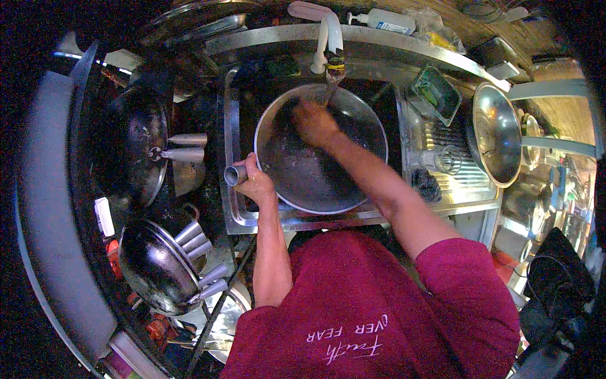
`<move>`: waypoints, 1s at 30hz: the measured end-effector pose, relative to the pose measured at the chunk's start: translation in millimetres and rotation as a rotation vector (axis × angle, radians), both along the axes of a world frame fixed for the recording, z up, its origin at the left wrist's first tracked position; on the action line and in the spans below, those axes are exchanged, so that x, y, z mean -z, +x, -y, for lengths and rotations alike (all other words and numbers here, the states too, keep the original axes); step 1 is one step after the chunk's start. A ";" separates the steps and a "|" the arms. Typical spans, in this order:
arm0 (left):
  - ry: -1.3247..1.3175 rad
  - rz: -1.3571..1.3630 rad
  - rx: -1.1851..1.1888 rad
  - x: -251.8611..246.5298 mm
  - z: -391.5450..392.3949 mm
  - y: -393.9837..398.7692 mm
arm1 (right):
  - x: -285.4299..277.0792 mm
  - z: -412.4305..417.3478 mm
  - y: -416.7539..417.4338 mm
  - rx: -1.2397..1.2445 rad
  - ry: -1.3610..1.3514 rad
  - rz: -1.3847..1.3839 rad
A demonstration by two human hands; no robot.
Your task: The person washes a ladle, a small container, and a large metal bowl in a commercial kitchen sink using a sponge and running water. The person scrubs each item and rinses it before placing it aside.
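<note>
A large metal wok (326,175) rests tilted over the sink basin. My left hand (255,182) grips its hollow metal handle (236,175) at the left rim. Inside the wok, near the upper left of its bowl, is my right hand (310,118), blurred and seemingly curled; whether it holds something cannot be told. The faucet spout (334,42), with a band wrapped round its end, points down over the wok's far rim, and water seems to run from it.
Nested woks (161,270) and another dark wok (142,142) stand left. On the ribbed drainboard at right are a clear container (435,94), a glass (441,159) and a dark scouring pad (426,184). An empty wok (497,135) leans beyond. A pump bottle (386,21) lies behind.
</note>
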State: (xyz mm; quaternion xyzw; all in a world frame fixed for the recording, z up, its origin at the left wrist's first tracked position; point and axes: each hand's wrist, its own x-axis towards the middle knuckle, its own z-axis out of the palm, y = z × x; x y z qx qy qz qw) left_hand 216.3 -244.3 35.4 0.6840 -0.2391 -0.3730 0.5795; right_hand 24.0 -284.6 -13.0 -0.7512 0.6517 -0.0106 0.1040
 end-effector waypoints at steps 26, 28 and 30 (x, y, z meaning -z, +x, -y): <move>0.022 1.191 1.025 -42.6 62.7 -172.0 | -52.4 -135.4 -14.6 0.583 -0.124 0.659; -0.030 1.217 1.114 -38.4 71.2 -176.6 | -72.2 -139.1 -46.1 0.600 -0.020 0.604; -0.195 1.205 1.155 -24.1 87.2 -180.4 | -67.3 -141.0 -80.3 0.634 -0.101 0.706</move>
